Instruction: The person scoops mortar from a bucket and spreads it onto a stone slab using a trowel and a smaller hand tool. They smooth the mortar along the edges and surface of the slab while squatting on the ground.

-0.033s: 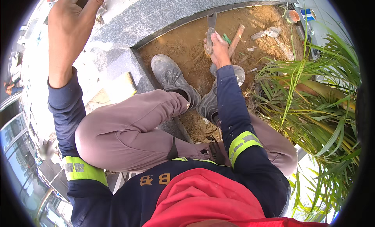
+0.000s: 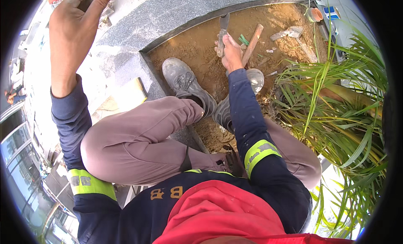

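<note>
My right hand (image 2: 232,52) is closed round the grey, dirt-caked handle of a scraper (image 2: 223,23), held over brown soil (image 2: 197,40). Its dark blade points away from me, toward the stone rim. Just right of that hand lies a reddish-brown stick-like piece (image 2: 252,44), with a bit of green (image 2: 244,39) beside it. High at the far left is my left hand (image 2: 72,27). Its thumb and forefinger stand apart around something dark grey, but the picture's upper edge cuts off the fingertips, so a hold cannot be made out.
A grey granite ledge (image 2: 138,23) curves round the soil bed. My shoe (image 2: 180,75) stands in it. Palm-like leaves (image 2: 336,118) crowd the right side. A clear plastic cup-like piece (image 2: 255,79), crumpled plastic (image 2: 295,32), an orange pot (image 2: 315,14) and a blue-white container (image 2: 332,13) lie around.
My right hand has shifted slightly left with the scraper, and its forearm has swung a little the same way. My left hand has drifted very slightly left.
</note>
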Demonstrator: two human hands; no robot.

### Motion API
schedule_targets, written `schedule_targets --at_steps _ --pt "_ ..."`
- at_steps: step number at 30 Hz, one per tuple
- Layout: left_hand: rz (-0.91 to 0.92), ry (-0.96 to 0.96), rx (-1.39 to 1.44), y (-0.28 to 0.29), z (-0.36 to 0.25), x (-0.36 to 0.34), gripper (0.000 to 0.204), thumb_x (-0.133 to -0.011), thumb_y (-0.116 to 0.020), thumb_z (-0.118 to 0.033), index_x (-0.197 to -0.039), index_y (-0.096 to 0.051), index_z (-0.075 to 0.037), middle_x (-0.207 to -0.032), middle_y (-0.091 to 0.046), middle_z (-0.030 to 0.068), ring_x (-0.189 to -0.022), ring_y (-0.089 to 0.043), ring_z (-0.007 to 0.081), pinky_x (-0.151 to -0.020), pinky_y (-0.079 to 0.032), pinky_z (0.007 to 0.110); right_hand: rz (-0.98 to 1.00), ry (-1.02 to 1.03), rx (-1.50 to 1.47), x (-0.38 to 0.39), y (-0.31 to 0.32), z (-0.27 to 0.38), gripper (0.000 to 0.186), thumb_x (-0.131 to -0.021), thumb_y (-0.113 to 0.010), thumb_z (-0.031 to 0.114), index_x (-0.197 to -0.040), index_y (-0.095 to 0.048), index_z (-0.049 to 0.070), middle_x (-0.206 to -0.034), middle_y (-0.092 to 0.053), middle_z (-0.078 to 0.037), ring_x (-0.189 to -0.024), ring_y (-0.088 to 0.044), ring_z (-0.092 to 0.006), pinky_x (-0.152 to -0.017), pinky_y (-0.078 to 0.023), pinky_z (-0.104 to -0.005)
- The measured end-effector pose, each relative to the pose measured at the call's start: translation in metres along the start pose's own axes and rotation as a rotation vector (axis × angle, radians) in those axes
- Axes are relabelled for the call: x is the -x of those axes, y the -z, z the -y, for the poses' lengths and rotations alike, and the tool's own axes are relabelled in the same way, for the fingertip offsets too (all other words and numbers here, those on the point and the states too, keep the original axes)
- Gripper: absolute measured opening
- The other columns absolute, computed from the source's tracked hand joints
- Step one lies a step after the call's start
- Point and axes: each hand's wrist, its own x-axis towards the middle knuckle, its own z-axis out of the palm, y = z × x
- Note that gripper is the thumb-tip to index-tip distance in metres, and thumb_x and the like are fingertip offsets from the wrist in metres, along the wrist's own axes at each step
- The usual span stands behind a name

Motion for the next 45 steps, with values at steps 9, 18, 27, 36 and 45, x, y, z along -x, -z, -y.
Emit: schedule_targets --at_steps 9,18,27,36,45 --pt "0.147 -0.023 -0.303 0.006 0.090 -0.003 0.054 -0.094 -0.073 -0.043 -0.131 -0.068 -0.005 -0.113 -0.074 0.0174 -0.102 -0.072 0.0203 -0.087 -0.056 0.029 -0.101 0.126 0.004 -0.027 -0.060 -0.050 0.042 -0.106 -0.055 0.020 -0.145 -0.054 0.004 -0.103 -0.064 0.001 -0.082 -0.062 -0.0110 -0.065 -0.053 -0.0282" --pt "0.178 -0.005 -0.333 0.002 0.103 -0.003 0.056 -0.092 -0.076 -0.042 -0.130 -0.068 -0.002 -0.115 -0.074 0.0180 -0.108 -0.072 0.0206 -0.093 -0.054 0.029 -0.111 0.229 -0.020 -0.046 -0.074 -0.085 0.047 -0.103 -0.061 0.015 -0.147 -0.051 0.003 -0.100 -0.062 0.002 -0.081 -0.056 -0.0080 -0.064 -0.049 -0.0252" --pt "0.153 0.042 -0.295 -0.003 0.094 -0.003 0.058 -0.092 -0.076 -0.043 -0.131 -0.068 -0.001 -0.115 -0.074 0.0185 -0.109 -0.071 0.0204 -0.094 -0.053 0.029 -0.121 0.185 0.132 -0.036 -0.082 -0.112 0.050 -0.099 -0.066 0.009 -0.147 -0.051 0.001 -0.102 -0.063 0.000 -0.068 -0.051 -0.0056 -0.055 -0.042 -0.0239" --pt "0.139 0.064 -0.265 0.001 0.096 -0.002 0.058 -0.092 -0.076 -0.041 -0.131 -0.067 0.001 -0.114 -0.075 0.0190 -0.110 -0.071 0.0198 -0.095 -0.052 0.028 -0.060 -0.002 -0.043 -0.007 -0.080 -0.070 0.043 -0.100 -0.065 0.011 -0.142 -0.057 0.003 -0.096 -0.061 0.003 -0.070 -0.053 -0.0073 -0.057 -0.045 -0.0254" --pt "0.135 0.077 -0.220 -0.001 0.087 -0.003 0.062 -0.090 -0.077 -0.046 -0.131 -0.067 0.000 -0.111 -0.075 0.0180 -0.109 -0.071 0.0206 -0.093 -0.053 0.029 -0.075 -0.103 -0.156 -0.001 -0.112 -0.078 0.040 -0.100 -0.066 0.011 -0.139 -0.059 0.003 -0.094 -0.062 0.003 -0.076 -0.057 -0.0092 -0.061 -0.048 -0.0269"
